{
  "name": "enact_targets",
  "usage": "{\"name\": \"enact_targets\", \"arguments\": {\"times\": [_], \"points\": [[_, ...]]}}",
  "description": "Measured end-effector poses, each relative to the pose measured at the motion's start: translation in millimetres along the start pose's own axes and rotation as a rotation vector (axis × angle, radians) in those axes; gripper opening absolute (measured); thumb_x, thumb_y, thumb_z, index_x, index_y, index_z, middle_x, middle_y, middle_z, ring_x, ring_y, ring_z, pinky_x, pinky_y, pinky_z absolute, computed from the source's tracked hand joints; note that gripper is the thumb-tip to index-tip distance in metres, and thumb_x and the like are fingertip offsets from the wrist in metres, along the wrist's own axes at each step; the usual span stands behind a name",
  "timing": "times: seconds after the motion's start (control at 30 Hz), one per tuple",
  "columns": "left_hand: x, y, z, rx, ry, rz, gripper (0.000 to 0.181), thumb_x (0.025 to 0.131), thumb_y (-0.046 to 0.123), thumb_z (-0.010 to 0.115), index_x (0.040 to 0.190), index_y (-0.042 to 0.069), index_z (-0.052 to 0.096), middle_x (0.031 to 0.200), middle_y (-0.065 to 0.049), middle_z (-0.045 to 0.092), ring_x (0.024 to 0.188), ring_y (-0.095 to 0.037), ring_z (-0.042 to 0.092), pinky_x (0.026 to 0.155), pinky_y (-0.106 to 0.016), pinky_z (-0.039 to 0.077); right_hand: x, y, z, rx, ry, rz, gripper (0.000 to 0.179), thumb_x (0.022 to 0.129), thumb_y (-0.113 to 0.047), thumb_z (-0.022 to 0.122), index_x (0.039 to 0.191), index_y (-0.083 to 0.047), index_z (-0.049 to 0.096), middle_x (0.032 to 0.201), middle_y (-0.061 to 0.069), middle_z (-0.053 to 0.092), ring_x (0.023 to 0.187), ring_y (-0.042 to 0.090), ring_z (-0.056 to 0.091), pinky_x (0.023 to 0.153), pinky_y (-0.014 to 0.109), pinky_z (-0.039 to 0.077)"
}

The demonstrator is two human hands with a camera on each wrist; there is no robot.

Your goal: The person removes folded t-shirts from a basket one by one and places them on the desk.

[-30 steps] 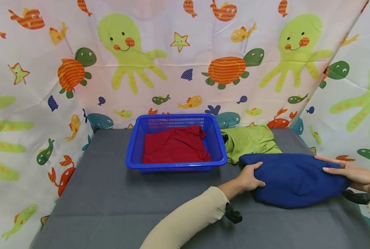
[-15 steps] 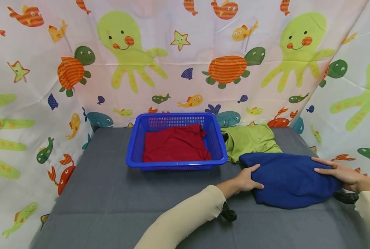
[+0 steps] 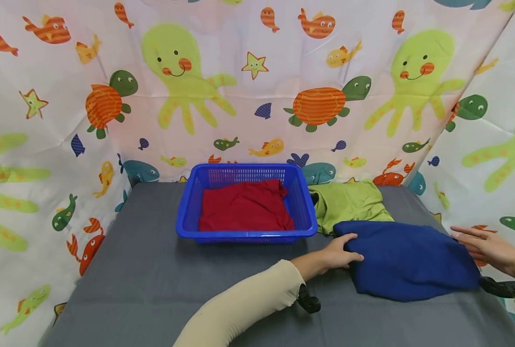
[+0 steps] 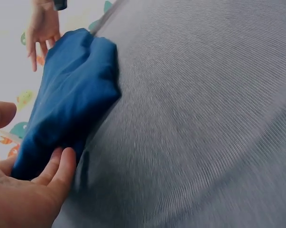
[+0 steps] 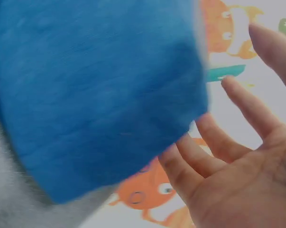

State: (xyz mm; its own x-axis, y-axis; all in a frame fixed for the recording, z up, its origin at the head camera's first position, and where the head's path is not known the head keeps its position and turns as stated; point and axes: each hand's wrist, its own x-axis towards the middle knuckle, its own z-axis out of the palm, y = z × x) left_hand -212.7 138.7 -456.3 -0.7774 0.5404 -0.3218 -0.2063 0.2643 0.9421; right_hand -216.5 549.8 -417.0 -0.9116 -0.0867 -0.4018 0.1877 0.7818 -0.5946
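A folded dark blue cloth [image 3: 409, 260] lies on the right part of the grey table surface, its far edge overlapping a green cloth [image 3: 352, 202]. My left hand [image 3: 333, 254] is at its left end; in the left wrist view the fingertips [image 4: 65, 164] touch the underside and edge while the thumb stands off. Beyond the other end is my right hand [image 3: 491, 248], with spread, nearly straight fingers. In the right wrist view the fingers [image 5: 218, 142] are beside the cloth's edge, a few tips partly behind it, with no grip on it.
A blue plastic basket [image 3: 246, 235] holding a red cloth [image 3: 246, 207] stands at the back middle, left of the green cloth. A curtain [image 3: 257, 96] printed with sea animals encloses the grey surface [image 3: 153, 289] at the back and both sides.
My right hand has let go of the blue cloth's right end and moved off to the right. The left thumb has lifted from the cloth. The blue cloth has sunk flatter.
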Motion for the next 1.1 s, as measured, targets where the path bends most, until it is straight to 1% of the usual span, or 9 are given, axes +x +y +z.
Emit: {"name": "enact_targets", "arguments": {"times": [0.13,0.27,0.43,0.57,0.7,0.8,0.87,0.93,1.1], "points": [[-10.7,-3.4,-11.2,0.015,0.007,0.018,0.060,0.097,0.019,0.068,0.152,0.025,0.044,0.140,-0.009,0.056,0.108,-0.021,0.066,0.090,-0.042,0.058,-9.9,-10.8,-5.9,-0.053,0.050,-0.002,0.078,0.111,-0.043,0.024,0.151,0.021,0.005,0.149,0.054,0.013,0.127,0.068,0.038,0.096,0.057,0.052],[-23.3,-3.3,-22.5,0.017,-0.016,0.043,0.058,0.098,0.016,0.066,0.152,0.021,0.046,0.135,-0.011,0.058,0.109,-0.027,0.068,0.091,-0.045,0.058,-16.8,-24.8,-6.9,-0.048,0.048,0.028,0.079,0.111,-0.044,0.022,0.149,0.023,0.005,0.146,0.056,0.009,0.131,0.072,0.025,0.099,0.073,0.040],[-38.7,1.6,-35.2,0.038,-0.053,0.073,0.051,0.099,0.014,0.063,0.149,0.016,0.049,0.124,-0.008,0.063,0.115,-0.032,0.068,0.093,-0.047,0.058,-18.6,-48.7,-1.9,-0.090,0.072,-0.016,0.079,0.110,-0.047,0.025,0.153,0.018,0.010,0.146,0.054,0.016,0.129,0.067,0.039,0.098,0.065,0.049],[-50.4,6.9,-46.2,0.079,-0.082,0.103,0.046,0.100,0.014,0.062,0.145,0.013,0.053,0.119,-0.008,0.068,0.117,-0.034,0.067,0.094,-0.048,0.057,-16.6,-76.0,3.9,-0.127,0.087,-0.114,0.073,0.111,-0.043,0.032,0.154,0.015,0.019,0.148,0.051,0.026,0.115,0.049,0.063,0.089,0.049,0.059],[-63.6,9.7,-59.3,0.104,-0.109,0.132,0.041,0.102,0.014,0.060,0.142,0.011,0.055,0.126,-0.014,0.068,0.119,-0.033,0.067,0.094,-0.045,0.058,-17.3,-106.3,14.3,-0.121,0.068,-0.183,0.069,0.109,-0.040,0.040,0.155,0.009,0.025,0.150,0.043,0.035,0.105,0.007,0.068,0.086,0.043,0.060],[-74.5,12.8,-69.4,0.105,-0.122,0.144,0.037,0.103,0.015,0.057,0.139,0.011,0.058,0.128,-0.015,0.068,0.117,-0.031,0.068,0.096,-0.044,0.057,-21.4,-124.3,21.8,-0.085,0.056,-0.242,0.062,0.109,-0.035,0.045,0.154,0.004,0.031,0.145,0.005,0.057,0.103,-0.013,0.059,0.085,0.031,0.060],[-81.7,14.6,-76.1,0.102,-0.135,0.151,0.036,0.104,0.016,0.056,0.139,0.011,0.058,0.129,-0.015,0.068,0.116,-0.030,0.069,0.098,-0.045,0.057,-23.9,-134.4,26.2,-0.059,0.042,-0.297,0.055,0.109,-0.030,0.046,0.153,0.001,0.036,0.135,-0.023,0.055,0.103,-0.018,0.056,0.084,0.023,0.058],[-88.6,17.5,-83.1,0.096,-0.149,0.156,0.035,0.104,0.017,0.055,0.139,0.011,0.059,0.129,-0.013,0.069,0.115,-0.029,0.070,0.100,-0.047,0.055,-24.8,-144.7,30.8,-0.038,0.035,-0.351,0.050,0.108,-0.025,0.048,0.151,-0.001,0.039,0.122,-0.042,0.046,0.105,-0.019,0.056,0.083,0.017,0.055],[-100.2,23.7,-104.0,0.099,-0.149,0.181,0.036,0.105,0.020,0.056,0.139,0.010,0.059,0.131,-0.013,0.069,0.113,-0.027,0.071,0.101,-0.047,0.055,-21.2,-172.9,46.6,0.004,0.016,-0.467,0.044,0.107,-0.017,0.049,0.148,-0.001,0.045,0.123,-0.038,0.053,0.108,-0.017,0.059,0.084,0.014,0.055]]}}
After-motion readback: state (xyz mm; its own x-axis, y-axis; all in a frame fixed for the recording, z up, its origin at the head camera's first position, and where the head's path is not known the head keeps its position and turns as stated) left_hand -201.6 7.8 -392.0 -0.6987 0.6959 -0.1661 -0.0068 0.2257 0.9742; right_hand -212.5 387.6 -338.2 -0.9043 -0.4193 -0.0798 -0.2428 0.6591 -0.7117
